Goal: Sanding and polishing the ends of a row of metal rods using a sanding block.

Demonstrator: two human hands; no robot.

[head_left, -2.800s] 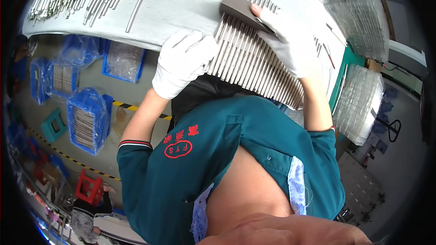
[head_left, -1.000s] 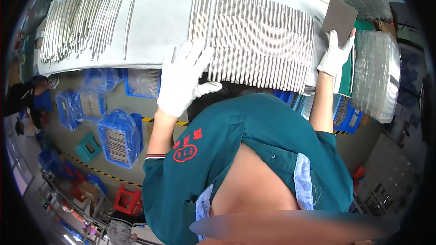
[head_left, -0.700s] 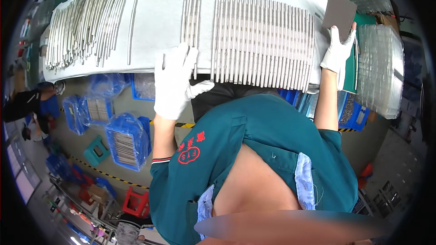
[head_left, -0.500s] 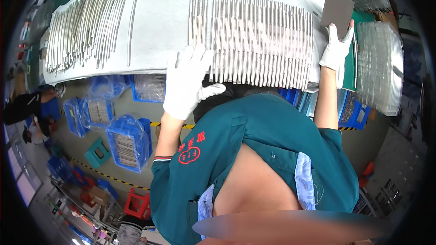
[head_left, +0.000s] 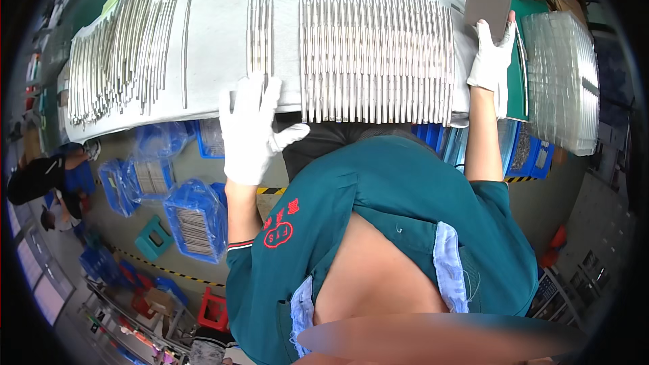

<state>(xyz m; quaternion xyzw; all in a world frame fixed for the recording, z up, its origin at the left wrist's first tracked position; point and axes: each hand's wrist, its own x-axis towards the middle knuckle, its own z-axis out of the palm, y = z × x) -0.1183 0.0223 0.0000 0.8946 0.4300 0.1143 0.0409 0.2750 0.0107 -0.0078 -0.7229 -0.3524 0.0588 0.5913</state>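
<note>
My left hand (head_left: 250, 128), in a white glove, has its fingers spread. Its fingertips touch the lower ends of a small group of slim metal rods (head_left: 260, 34). Beside that group, a wide row of similar rods (head_left: 376, 57) lies side by side on a white-covered table (head_left: 216, 47). My right hand (head_left: 491, 61), also white-gloved, grips the lower edge of a dark grey-brown rectangular board (head_left: 488, 3) between thumb and fingers. Part of its grip is hidden behind the board.
At left lie a loose pile of rods (head_left: 122, 47) and one separate rod (head_left: 186, 54). Clear plastic trays (head_left: 561, 81) are stacked at right, beside a green surface (head_left: 517, 88). Blue crates (head_left: 196, 220) and a teal stool (head_left: 154, 238) stand on the floor.
The small group of rods has slid left with my left hand, widening the gap to the big row. My right hand still grips the board; the whole view has shifted slightly.
</note>
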